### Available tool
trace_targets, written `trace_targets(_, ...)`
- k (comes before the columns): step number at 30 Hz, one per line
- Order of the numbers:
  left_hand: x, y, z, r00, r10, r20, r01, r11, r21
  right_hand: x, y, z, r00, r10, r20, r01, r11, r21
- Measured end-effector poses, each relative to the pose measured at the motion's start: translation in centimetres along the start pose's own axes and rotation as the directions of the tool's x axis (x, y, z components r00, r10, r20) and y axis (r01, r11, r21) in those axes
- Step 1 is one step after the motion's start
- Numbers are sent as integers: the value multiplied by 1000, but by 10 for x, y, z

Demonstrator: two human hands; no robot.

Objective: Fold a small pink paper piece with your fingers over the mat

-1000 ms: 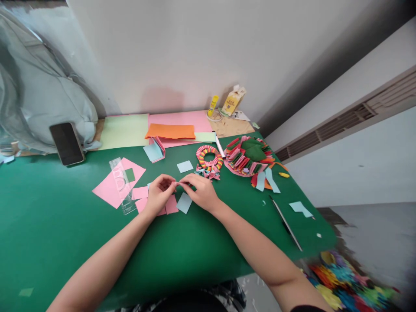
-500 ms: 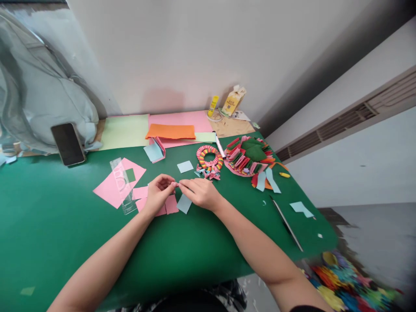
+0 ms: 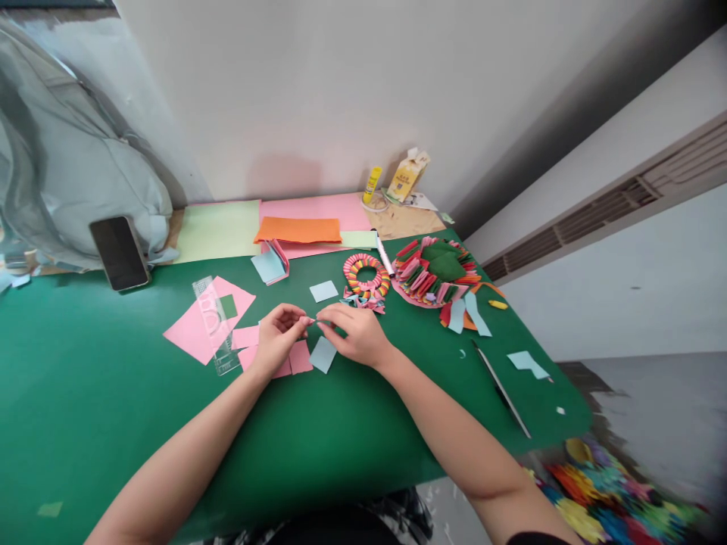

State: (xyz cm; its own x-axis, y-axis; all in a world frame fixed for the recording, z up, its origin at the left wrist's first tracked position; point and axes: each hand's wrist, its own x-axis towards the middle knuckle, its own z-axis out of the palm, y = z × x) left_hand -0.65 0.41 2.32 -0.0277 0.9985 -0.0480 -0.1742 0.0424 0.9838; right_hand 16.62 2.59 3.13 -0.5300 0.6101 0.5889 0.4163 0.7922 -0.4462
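My left hand (image 3: pixel 280 333) pinches a small folded piece of paper (image 3: pixel 312 322), mostly covered by the fingertips. My right hand (image 3: pixel 353 331) faces it with thumb and forefinger slightly apart at the paper's other end; whether they touch it I cannot tell. Under and beside the left hand lie pink paper squares (image 3: pixel 300 357). A light blue paper piece (image 3: pixel 323 354) lies below the fingertips, and another blue rectangle (image 3: pixel 323 291) is just beyond them. Behind the right hand sits a ring of folded pink, red and yellow paper (image 3: pixel 366 275) with small folded pieces at its front.
Left of the hands, a clear ruler (image 3: pixel 227 362) lies over a pink sheet (image 3: pixel 190 333). A phone (image 3: pixel 119 253) leans on a grey backpack (image 3: pixel 73 151). A utility knife (image 3: pixel 503 390) and a paper-covered disc (image 3: pixel 423 284) are at right. A glue stick (image 3: pixel 372 185) stands at the back.
My right thumb and forefinger have parted a little and shifted slightly right, away from the left fingertips. The left hand stays almost in place.
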Motion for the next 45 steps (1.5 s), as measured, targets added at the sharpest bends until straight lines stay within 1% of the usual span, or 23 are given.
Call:
trace_targets(3, 0, 0, 0, 1000, 9, 4, -9, 1000, 6, 1, 2, 1, 977, 211, 30, -213, 957, 195)
trace_targets(6, 0, 0, 1, 1000, 16, 7, -16, 1000, 17, 2, 4, 3, 916, 376, 139, -400, 852, 337)
trace_targets(9, -1, 1, 1, 1000, 27, 16, -28, 999, 33, 1, 6, 7, 850, 470, 239, -525, 711, 468)
trace_targets(11, -1, 1, 2, 999, 31, 26, -32, 999, 43, 1, 7, 8, 828, 489, 274, -557, 659, 505)
trace_targets(12, -1, 1, 2, 999, 32, 29, -33, 998, 46, 1, 7, 9, 825, 489, 284, -562, 653, 507)
trace_targets(14, -1, 1, 2, 999, 28, 31, -29, 998, 51, 1, 6, 9, 828, 478, 293, -559, 667, 491)
trace_targets(16, -1, 1, 2, 999, 20, 30, -21, 998, 54, 1, 5, 8, 844, 455, 283, -536, 716, 448)
trace_targets(18, -1, 1, 2, 1000, 6, 25, -8, 998, 57, 1, 3, 8, 878, 408, 252, -476, 800, 365)
trace_targets(20, -1, 0, 2, 1000, -7, 22, 6, 998, 61, 0, 2, 8, 919, 333, 211, -380, 891, 250)
trace_targets(21, -1, 0, 2, 1000, -12, 22, 11, 998, 61, 0, 1, 8, 936, 295, 193, -331, 922, 198)
trace_targets(23, -1, 0, 2, 1000, -15, 24, 14, 998, 55, -1, 0, 9, 957, 244, 160, -264, 957, 122)
trace_targets(24, -1, 0, 2, 1000, -15, 24, 14, 999, 51, -2, -1, 10, 961, 235, 145, -251, 963, 97)
trace_targets(29, -2, 1, 2, 999, -33, 31, 32, 999, 44, -2, -1, 10, 955, 279, 103, -286, 957, 55)
trace_targets(33, -2, 2, 2, 1000, -20, 22, 20, 1000, 16, -1, 2, 6, 943, 327, 57, -331, 940, 80)
trace_targets(35, -2, 1, 1, 1000, -2, 12, 2, 1000, 18, 0, 2, 5, 934, 353, 52, -357, 928, 105)
trace_targets(41, -2, 0, 0, 1000, 9, -2, -9, 998, 59, 1, 1, 4, 922, 374, 99, -387, 898, 210)
trace_targets(43, -2, 0, 0, 1000, 11, 0, -11, 997, 70, 1, 2, 4, 905, 401, 141, -424, 867, 260)
trace_targets(45, -1, 0, -1, 1000, 14, 8, -14, 996, 87, 1, 2, 5, 879, 435, 196, -477, 810, 342)
